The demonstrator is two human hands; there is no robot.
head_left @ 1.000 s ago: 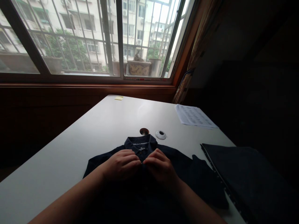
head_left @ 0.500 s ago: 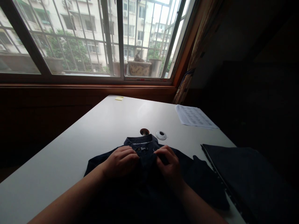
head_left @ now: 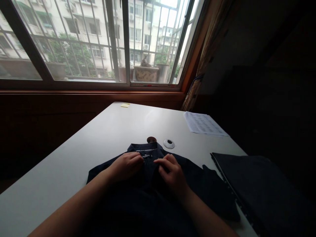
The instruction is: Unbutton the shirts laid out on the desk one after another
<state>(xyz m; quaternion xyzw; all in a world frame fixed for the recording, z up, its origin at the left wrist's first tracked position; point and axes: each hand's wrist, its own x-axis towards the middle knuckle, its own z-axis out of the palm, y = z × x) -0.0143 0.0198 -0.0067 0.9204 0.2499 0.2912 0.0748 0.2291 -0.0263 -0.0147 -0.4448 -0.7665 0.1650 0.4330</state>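
A dark navy shirt (head_left: 148, 204) lies spread on the white table (head_left: 66, 168), its collar (head_left: 158, 146) toward the window and a pale label inside the neck. My left hand (head_left: 129, 164) is closed on the left side of the collar opening, fingers curled over the cloth. On the other side, my right hand (head_left: 171, 169) pinches the collar's right edge between thumb and fingers. The fingertips of both hands are partly hidden, and the lower shirt is too dark to show detail.
A round hole (head_left: 151, 140) and a white ring-shaped cover (head_left: 169, 144) are just beyond the collar. Printed papers (head_left: 204, 123) lie at the far right, a yellow note (head_left: 125, 105) at the far edge. A dark flat folded item (head_left: 256, 177) rests at the right.
Both hands and the collar have shifted slightly left. My right hand has moved a little closer to the neck opening; both hands keep their hold on the cloth.
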